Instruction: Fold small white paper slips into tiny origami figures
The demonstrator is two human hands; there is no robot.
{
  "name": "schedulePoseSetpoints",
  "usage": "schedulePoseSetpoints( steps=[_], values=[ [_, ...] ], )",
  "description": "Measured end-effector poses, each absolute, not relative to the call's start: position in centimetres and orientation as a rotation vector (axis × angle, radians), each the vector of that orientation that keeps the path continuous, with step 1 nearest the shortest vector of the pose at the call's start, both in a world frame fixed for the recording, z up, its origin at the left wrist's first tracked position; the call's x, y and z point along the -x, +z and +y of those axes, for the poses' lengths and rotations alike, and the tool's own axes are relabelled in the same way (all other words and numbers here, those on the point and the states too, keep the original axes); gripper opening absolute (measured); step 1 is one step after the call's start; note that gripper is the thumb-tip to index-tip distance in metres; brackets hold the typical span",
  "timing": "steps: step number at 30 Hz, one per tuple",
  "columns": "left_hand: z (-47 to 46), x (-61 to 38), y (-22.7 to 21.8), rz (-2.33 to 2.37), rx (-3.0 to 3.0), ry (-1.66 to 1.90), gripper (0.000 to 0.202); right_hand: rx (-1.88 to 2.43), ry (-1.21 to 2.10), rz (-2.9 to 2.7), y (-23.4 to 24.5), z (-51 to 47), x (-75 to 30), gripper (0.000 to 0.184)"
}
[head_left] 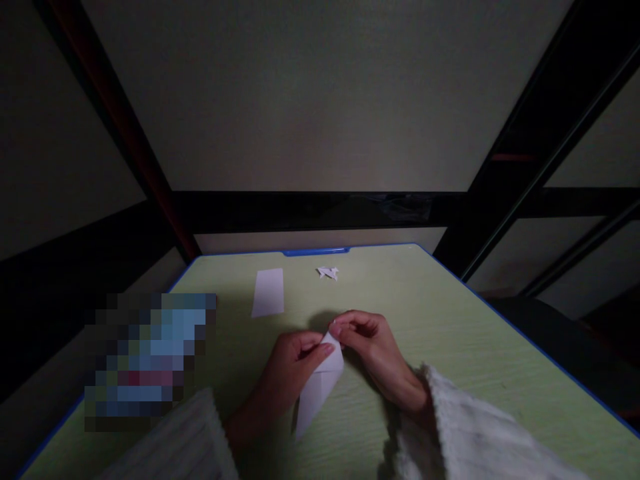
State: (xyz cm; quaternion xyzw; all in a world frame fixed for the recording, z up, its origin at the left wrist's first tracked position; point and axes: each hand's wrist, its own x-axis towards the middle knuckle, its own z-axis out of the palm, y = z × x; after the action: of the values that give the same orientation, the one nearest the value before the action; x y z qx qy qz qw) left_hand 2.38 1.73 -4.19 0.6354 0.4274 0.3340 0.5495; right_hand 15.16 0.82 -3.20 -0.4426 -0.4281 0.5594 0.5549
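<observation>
Folded white paper (320, 400) between both hands, over the near middle of a pale green, blue-edged table (450, 347); left hand (295, 363) clamped on it, thumb flat on the upper face, fingers partly hidden; right hand (367, 347) with thumb and forefinger pinched together on the pointed upper tip; beyond, a flat white paper sheet (269, 292) lies left of a small folded paper figure (328, 273), the two apart; pixelated item (155, 360) at left, unreadable; pale ribbed sleeves (490, 427) at both wrists.
</observation>
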Motion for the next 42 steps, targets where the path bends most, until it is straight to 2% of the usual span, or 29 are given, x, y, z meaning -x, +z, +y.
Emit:
schedulePoseSetpoints(
  steps=[30,42],
  values=[
    [1.53,-2.35,-4.31,1.031,-1.525,0.78,0.021,1.042,1.255,-1.087,-3.4,0.88,-15.45,0.004],
    [1.48,-2.44,-3.93,1.072,-1.512,0.791,0.023,1.044,1.237,-1.129,-2.67,0.5,-15.23,0.01]
  ],
)
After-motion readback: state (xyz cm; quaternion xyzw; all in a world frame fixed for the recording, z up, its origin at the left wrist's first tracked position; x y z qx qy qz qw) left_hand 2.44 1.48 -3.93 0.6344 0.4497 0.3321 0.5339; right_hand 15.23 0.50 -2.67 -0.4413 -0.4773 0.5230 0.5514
